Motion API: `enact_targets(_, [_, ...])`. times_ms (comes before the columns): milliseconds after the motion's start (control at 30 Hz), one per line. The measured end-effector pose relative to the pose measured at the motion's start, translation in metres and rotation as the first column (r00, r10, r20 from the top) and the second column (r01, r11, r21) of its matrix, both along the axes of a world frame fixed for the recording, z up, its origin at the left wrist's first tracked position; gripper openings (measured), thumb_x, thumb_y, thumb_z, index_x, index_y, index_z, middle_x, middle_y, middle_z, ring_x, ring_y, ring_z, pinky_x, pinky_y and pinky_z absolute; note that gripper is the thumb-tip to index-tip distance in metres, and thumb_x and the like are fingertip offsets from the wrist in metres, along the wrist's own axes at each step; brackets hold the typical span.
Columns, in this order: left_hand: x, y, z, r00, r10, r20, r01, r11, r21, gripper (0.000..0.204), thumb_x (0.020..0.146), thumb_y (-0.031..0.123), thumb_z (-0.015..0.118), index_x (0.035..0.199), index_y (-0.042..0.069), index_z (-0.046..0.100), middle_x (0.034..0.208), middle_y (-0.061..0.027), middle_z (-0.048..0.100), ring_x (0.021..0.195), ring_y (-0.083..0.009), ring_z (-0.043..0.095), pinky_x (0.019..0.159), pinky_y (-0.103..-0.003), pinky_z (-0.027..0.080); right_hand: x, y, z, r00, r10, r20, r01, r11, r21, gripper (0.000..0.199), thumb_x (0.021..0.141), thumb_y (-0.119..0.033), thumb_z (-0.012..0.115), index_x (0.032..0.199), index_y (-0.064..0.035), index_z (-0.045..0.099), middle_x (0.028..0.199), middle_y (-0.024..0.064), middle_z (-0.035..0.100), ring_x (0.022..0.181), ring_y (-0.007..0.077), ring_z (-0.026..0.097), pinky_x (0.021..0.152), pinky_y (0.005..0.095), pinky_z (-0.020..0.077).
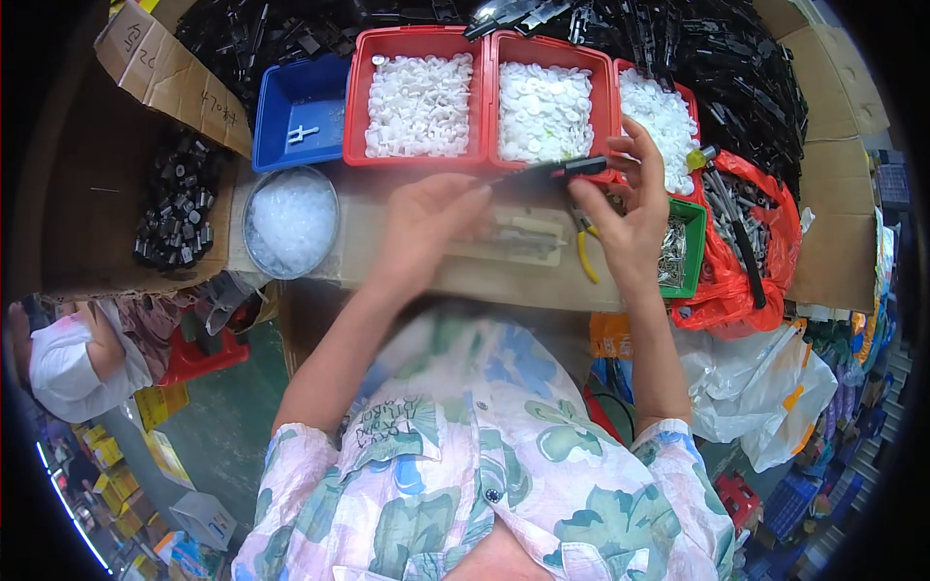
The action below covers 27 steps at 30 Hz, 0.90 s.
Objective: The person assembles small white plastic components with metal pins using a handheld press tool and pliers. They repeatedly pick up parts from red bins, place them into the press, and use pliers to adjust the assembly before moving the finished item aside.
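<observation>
**Black part [542, 174], likely plastic: hold by the ends**

Left hand [431, 218] is blurred by its left end; we can't tell if it grips. The part sits raised over the worktop [542, 288]. Right hand [632, 208] pinches its chunkier right end. We'd guess light, stiff, slick; we'd avoid bending its thin span.

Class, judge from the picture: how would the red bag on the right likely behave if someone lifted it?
The red bag would probably sag, since its thin sides look crumpled. It is likely heavy, holding many metal-looking pieces. Its open mouth suggests pieces may spill if tilted.
</observation>
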<state>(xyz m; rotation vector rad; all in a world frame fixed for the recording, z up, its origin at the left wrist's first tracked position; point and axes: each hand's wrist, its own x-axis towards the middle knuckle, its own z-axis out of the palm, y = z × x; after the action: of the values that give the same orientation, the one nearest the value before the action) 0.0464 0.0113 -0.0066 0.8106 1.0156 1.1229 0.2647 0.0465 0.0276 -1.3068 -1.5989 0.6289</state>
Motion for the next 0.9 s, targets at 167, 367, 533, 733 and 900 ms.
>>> enact_targets(167, [-0.008, -0.006, 0.006, 0.996, -0.082, -0.031, 0.079, 0.995, -0.066, 0.017, 0.097, 0.015, 0.067, 0.104, -0.001, 0.068, 0.081, -0.0051, 0.072, 0.069, -0.0085, 0.065, 0.062, -0.021, 0.049, 0.019, -0.012, -0.003, 0.813, 0.249, 0.526, -0.408, 0.888, 0.21, 0.039, 0.072, -0.014, 0.082, 0.108, -0.002, 0.069, 0.103, 0.0094, 0.064, 0.1, 0.0299, 0.06, 0.081, 0.0423, 0.0473])
enact_targets(367, [-0.011, -0.013, 0.006, 0.969, 0.004, -0.247, -0.006, 1.0, -0.006, 0.023, 0.098, 0.019, 0.068, 0.112, 0.001, 0.07, 0.086, -0.0015, 0.069, 0.072, -0.0059, 0.06, 0.065, -0.021, 0.046, 0.013, -0.023, -0.019, 0.803, 0.31, 0.509, -0.444, 0.881, 0.162, 0.034, 0.076, -0.016, 0.079, 0.104, -0.0042, 0.067, 0.1, 0.0078, 0.064, 0.099, 0.0284, 0.06, 0.079, 0.0426, 0.0454])
enact_targets(533, [-0.027, -0.016, -0.004, 0.889, 0.209, -0.407, -0.145, 0.973, 0.182, 0.026, 0.098, 0.021, 0.068, 0.116, 0.002, 0.071, 0.093, 0.0015, 0.067, 0.079, -0.0039, 0.055, 0.069, -0.021, 0.044, 0.005, -0.026, -0.039, 0.8, 0.368, 0.474, -0.459, 0.884, 0.09, 0.031, 0.079, -0.017, 0.077, 0.105, -0.0043, 0.066, 0.101, 0.0079, 0.062, 0.099, 0.029, 0.058, 0.08, 0.043, 0.0449])
enact_targets(733, [-0.033, -0.021, -0.01, 0.863, 0.212, -0.458, -0.137, 0.972, 0.192, 0.024, 0.097, 0.018, 0.069, 0.115, 0.002, 0.071, 0.094, 0.0017, 0.067, 0.082, -0.0039, 0.056, 0.071, -0.021, 0.045, 0.0, -0.026, -0.04, 0.784, 0.363, 0.505, -0.445, 0.894, 0.048, 0.03, 0.08, -0.018, 0.077, 0.105, -0.0051, 0.066, 0.1, 0.0077, 0.061, 0.099, 0.0286, 0.058, 0.08, 0.0429, 0.0449])
enact_targets(900, [-0.028, -0.021, -0.016, 0.898, 0.218, -0.383, -0.149, 0.968, 0.202, 0.023, 0.097, 0.016, 0.069, 0.115, 0.001, 0.071, 0.097, 0.0017, 0.066, 0.082, -0.0039, 0.056, 0.072, -0.021, 0.045, -0.004, -0.027, -0.035, 0.749, 0.371, 0.549, -0.448, 0.894, 0.008, 0.03, 0.079, -0.017, 0.077, 0.105, -0.0053, 0.066, 0.102, 0.0071, 0.061, 0.101, 0.0281, 0.057, 0.081, 0.043, 0.0448])
